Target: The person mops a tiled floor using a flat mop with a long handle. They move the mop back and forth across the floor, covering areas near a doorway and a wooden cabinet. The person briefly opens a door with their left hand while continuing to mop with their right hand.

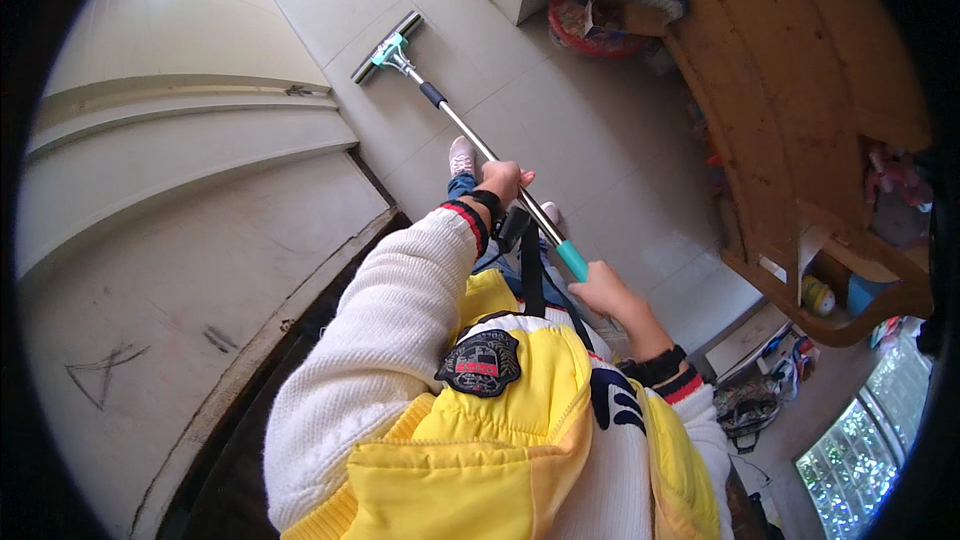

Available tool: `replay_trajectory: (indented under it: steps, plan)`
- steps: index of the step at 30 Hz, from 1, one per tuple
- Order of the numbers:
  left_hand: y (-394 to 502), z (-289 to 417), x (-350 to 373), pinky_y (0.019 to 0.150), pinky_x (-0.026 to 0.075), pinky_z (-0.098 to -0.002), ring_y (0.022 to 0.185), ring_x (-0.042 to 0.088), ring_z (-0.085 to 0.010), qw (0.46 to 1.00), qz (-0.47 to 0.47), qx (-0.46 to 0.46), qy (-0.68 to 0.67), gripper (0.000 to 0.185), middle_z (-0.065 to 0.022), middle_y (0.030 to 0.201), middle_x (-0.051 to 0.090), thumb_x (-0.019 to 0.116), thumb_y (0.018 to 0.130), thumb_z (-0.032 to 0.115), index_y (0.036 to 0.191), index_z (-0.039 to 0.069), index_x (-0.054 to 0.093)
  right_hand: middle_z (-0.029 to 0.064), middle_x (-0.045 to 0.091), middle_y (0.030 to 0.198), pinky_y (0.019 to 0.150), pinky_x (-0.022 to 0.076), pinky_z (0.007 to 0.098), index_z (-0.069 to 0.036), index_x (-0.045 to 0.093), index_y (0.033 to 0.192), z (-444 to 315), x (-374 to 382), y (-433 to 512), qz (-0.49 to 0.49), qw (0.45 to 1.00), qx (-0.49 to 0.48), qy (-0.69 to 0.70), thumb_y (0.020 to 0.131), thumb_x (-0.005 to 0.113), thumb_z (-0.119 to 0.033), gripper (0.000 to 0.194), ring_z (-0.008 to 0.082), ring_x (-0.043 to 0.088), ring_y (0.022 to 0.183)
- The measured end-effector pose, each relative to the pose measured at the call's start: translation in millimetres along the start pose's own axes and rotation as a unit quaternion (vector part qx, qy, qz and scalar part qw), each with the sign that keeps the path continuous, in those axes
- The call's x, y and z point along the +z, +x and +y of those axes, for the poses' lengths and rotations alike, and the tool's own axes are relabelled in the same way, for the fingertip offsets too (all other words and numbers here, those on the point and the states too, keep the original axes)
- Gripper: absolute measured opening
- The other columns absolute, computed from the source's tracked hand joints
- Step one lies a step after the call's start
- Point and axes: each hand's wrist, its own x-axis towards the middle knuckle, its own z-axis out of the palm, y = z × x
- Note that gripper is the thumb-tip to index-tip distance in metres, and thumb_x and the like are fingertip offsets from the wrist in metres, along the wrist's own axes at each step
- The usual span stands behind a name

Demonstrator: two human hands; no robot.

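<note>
A sponge mop with a shiny metal pole (469, 133), a turquoise-and-silver head (390, 51) and a turquoise grip runs diagonally from the upper left towards my body. Its wide head rests on the tiled floor. My left hand (504, 178) is wrapped around the middle of the pole, beyond my feet's near side. Lower down, my right hand (602, 288) holds the turquoise grip (573, 261) at the pole's near end. Black bands circle both wrists. A pink shoe (462, 157) shows beside the pole; the other shoe is partly hidden behind it.
On the left are a pale door (180, 30) and a marked pale panel (150, 300). A brown wooden piece of furniture (787, 90) stands at the right, with a red round container (562, 19) by its far end. Bags (750, 405) lie at the lower right near a window (855, 435).
</note>
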Motion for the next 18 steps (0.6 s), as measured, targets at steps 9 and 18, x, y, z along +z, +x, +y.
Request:
replay_trajectory:
  steps: [9,18]
  plan:
    - [14,-238,9,0.07,0.047,-0.0381,0.082,0.057,-0.0276,0.914,-0.292,-0.267,0.092,0.026,-0.0077,0.088,0.061,0.056,0.063,0.034,0.077,0.013,0.064,0.0194,0.06,0.07,0.06,0.0468,0.0365,0.005,0.056,0.081,167,-1,-115,0.015,0.998,0.026,0.051,0.067,0.065,-0.017,0.028,0.0281,0.06,0.064]
    - [-50,-194,22,0.061,0.044,-0.0427,0.07,0.054,-0.0302,0.914,-0.066,-0.115,0.385,0.033,-0.0133,0.076,0.054,0.04,0.077,0.03,0.075,0.001,0.056,0.0189,0.056,0.059,0.051,0.0458,0.038,0.005,0.053,0.066,166,3,-102,0.045,0.999,0.004,-0.006,0.063,0.06,-0.008,0.015,0.0277,0.059,0.054]
